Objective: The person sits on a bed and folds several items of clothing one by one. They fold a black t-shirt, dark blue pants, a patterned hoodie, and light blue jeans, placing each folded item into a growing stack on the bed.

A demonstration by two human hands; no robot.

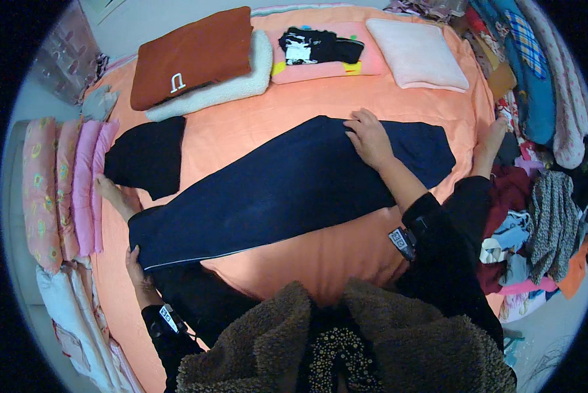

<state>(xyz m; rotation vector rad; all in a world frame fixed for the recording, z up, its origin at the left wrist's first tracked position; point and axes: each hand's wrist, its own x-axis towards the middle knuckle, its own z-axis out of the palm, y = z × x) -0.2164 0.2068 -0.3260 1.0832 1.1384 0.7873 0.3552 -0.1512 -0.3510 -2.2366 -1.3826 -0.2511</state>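
Dark navy trousers (274,182), folded lengthwise, lie across the peach bedsheet (294,103) before me. At their narrow lower-left corner, my left hand (138,267) grips the fabric edge, its thumb on top and the other fingers mostly hidden. My right hand (368,137) rests palm down on the wide right part, near the upper edge, with the fingers somewhat apart. A thin white line of piping or trim runs along the near edge of the trousers. Left of them lies a folded black garment (149,157).
At the far side are a brown folded cloth (191,59) on a white fleece piece, dark folded clothes (318,46) on a pink pillow, and a pale pink cushion (417,54). Rolled quilts (41,196) line the left, a clothes pile (552,226) the right. My bare feet flank the trousers.
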